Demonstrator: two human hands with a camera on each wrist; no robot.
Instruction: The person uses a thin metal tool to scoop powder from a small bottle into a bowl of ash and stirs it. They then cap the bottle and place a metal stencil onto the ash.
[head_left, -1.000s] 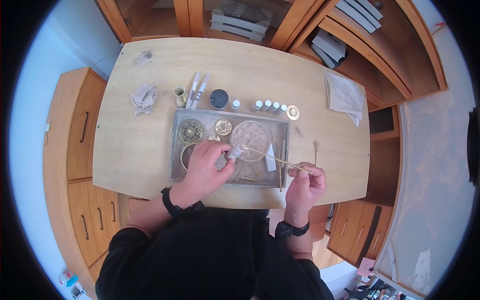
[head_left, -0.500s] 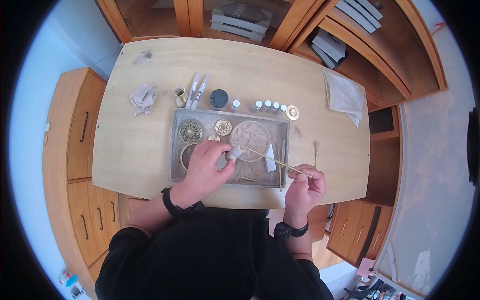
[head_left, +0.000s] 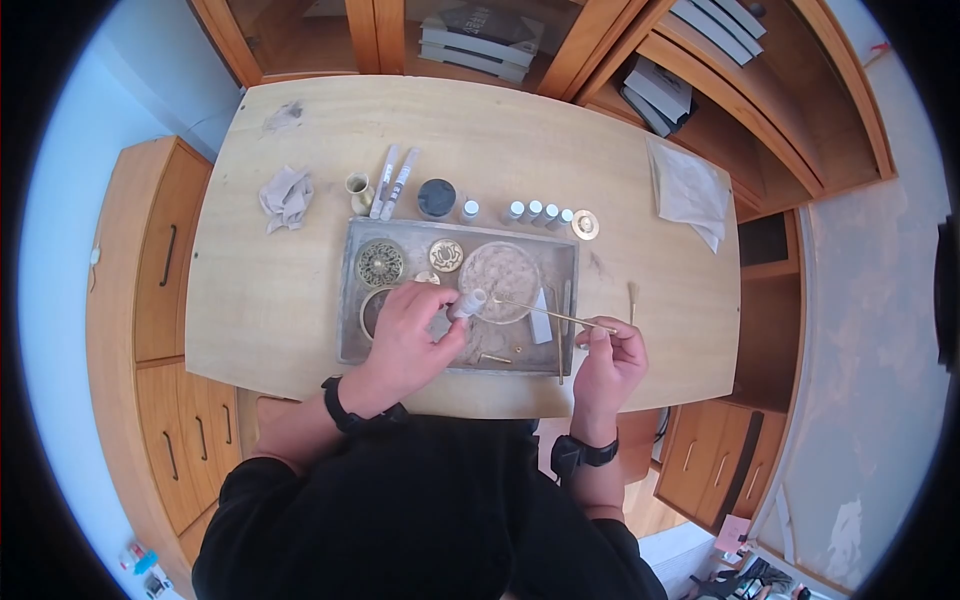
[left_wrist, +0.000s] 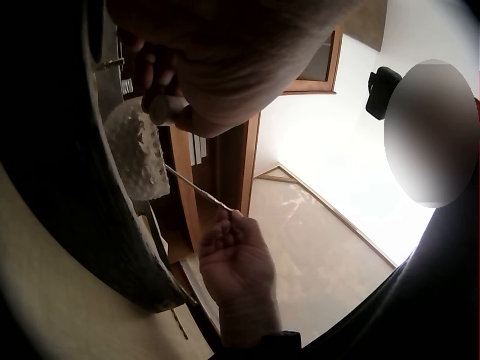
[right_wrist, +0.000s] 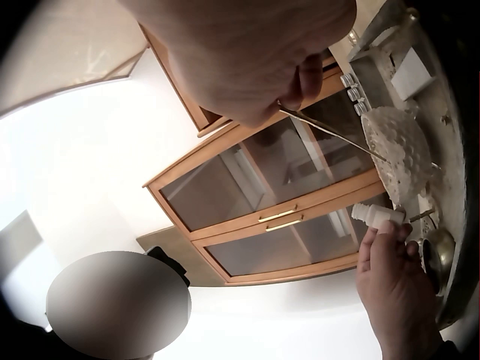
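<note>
Two grips: my left hand (head_left: pixel 405 332) round the bottle (right_wrist: pixel 373 216), right hand (head_left: pixel 610 366) on the rod (head_left: pixel 550 314). I'd best steady its tip (head_left: pixel 500 301) toward nine o'clock

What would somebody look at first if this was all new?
Probably the small bottle gripped by the left hand over the middle of the grey tray, and the thin brass rod pinched by the right hand, further right. Next might come the round, bumpy bowl in the tray's right half. A shiny openwork brass lid might follow, in the tray's far left corner.
</note>
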